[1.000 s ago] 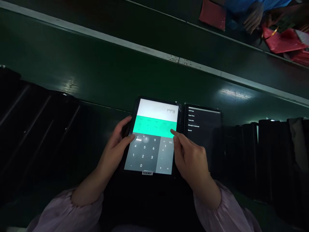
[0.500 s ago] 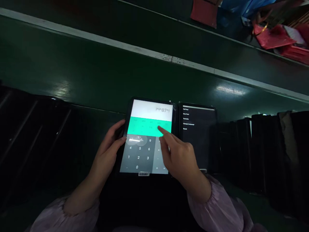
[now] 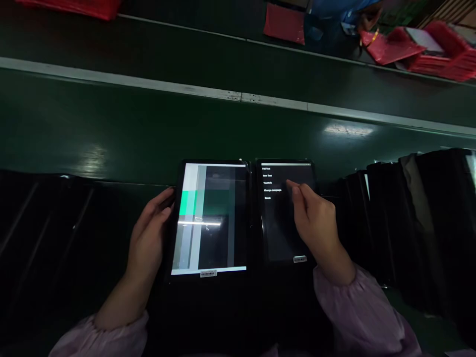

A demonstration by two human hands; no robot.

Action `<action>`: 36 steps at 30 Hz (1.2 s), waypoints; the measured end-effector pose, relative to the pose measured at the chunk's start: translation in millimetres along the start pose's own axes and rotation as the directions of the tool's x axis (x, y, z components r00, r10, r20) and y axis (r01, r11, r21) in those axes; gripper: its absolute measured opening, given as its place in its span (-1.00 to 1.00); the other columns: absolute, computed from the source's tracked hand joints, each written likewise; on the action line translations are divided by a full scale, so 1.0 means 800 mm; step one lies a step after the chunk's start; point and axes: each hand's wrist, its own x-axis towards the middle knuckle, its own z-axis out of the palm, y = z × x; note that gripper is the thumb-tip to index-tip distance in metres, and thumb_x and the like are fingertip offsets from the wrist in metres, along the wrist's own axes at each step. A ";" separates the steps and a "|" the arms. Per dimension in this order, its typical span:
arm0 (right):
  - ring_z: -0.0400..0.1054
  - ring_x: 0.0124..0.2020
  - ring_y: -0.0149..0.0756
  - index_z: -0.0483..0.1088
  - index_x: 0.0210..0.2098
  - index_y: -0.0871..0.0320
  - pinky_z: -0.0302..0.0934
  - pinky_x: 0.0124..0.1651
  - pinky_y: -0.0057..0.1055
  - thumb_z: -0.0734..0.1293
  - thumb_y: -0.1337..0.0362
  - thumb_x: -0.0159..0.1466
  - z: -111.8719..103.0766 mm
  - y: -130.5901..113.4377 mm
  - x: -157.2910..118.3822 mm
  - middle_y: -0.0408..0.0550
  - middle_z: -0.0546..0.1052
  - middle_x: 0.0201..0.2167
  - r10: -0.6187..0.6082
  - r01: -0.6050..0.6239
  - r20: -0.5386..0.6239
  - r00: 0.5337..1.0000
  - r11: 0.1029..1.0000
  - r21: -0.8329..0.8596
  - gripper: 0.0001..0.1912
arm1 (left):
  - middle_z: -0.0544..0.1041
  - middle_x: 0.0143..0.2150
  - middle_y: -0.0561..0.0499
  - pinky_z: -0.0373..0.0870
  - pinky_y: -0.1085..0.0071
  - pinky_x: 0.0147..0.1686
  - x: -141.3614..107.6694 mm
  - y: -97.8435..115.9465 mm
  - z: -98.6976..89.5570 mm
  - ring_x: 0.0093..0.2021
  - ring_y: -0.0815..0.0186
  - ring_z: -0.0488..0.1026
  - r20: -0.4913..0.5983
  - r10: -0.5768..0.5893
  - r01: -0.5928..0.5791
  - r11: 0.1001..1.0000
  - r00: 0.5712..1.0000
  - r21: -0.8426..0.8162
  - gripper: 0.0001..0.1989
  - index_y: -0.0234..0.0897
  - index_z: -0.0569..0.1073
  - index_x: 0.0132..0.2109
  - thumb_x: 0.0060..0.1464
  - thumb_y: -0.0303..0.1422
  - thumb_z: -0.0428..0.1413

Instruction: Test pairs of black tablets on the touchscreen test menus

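Note:
Two tablets lie side by side in front of me. The left tablet (image 3: 219, 243) has a lit screen mixing white, green and dark vertical bands, with a small barcode label (image 3: 208, 273) at its lower edge. My left hand (image 3: 150, 228) grips that tablet's left edge, fingers and thumb against its side. The right tablet (image 3: 278, 228) displays a dark screen with a short white text list at upper left. Over its upper part is my right hand (image 3: 316, 213), index finger pointing at the screen, the other fingers curled with nothing in them. Whether the fingertip touches the glass, I cannot tell.
Dark upright items (image 3: 390, 218) stand in a row at the right. More dark flat items (image 3: 40, 223) are on the left. Beyond a pale metal strip (image 3: 148, 85) across the green surface, red packets (image 3: 427, 54) lie at the far right.
My right hand has moved right, from the left tablet's screen to the right tablet. The left screen has switched from a calculator to banded blocks. My view has shifted slightly.

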 end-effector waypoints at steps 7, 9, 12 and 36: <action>0.31 -0.66 -0.36 0.65 -0.12 0.17 0.16 -0.53 -0.41 0.15 0.06 0.58 -0.017 0.010 -0.003 -0.13 0.53 -0.57 0.021 -0.016 -0.133 0.991 0.999 0.036 -0.51 | 0.68 0.18 -0.04 0.24 -0.04 0.47 0.032 0.006 0.022 0.33 -0.06 0.49 0.027 0.070 -0.069 0.996 0.997 -0.054 -0.64 -0.11 0.69 -0.06 -0.08 -0.25 0.34; 0.31 -0.66 -0.37 0.64 -0.15 0.14 0.16 -0.54 -0.42 0.17 0.05 0.56 -0.022 0.018 -0.010 -0.13 0.56 -0.54 0.067 -0.051 -0.208 0.976 0.995 0.081 -0.53 | 0.69 0.15 -0.06 0.31 -0.05 0.43 0.044 0.010 0.031 0.32 -0.08 0.50 0.036 0.084 -0.082 0.995 0.996 -0.047 -0.60 -0.13 0.68 -0.05 -0.12 -0.26 0.35; 0.46 -0.52 -0.28 0.59 -0.20 0.09 0.30 -0.44 -0.36 0.19 -0.03 0.53 -0.023 0.039 -0.024 -0.04 0.66 -0.38 0.183 -0.144 -0.307 0.934 0.979 0.146 -0.55 | 0.71 0.08 -0.07 0.39 -0.05 0.37 0.060 0.014 0.044 0.25 -0.08 0.55 0.043 0.100 -0.099 0.995 0.994 -0.019 -0.55 -0.14 0.66 -0.03 -0.16 -0.29 0.35; 0.58 -0.10 -0.02 0.52 -0.06 0.09 0.46 -0.22 -0.19 0.32 -0.09 0.41 -0.029 0.050 -0.074 0.17 0.70 0.00 0.284 -0.281 -0.282 0.916 0.958 0.050 -0.62 | 0.74 0.04 0.00 0.34 0.02 0.42 0.059 0.018 0.042 0.23 -0.01 0.56 0.048 0.107 -0.106 0.994 0.993 -0.025 -0.61 -0.17 0.69 -0.03 -0.07 -0.36 0.29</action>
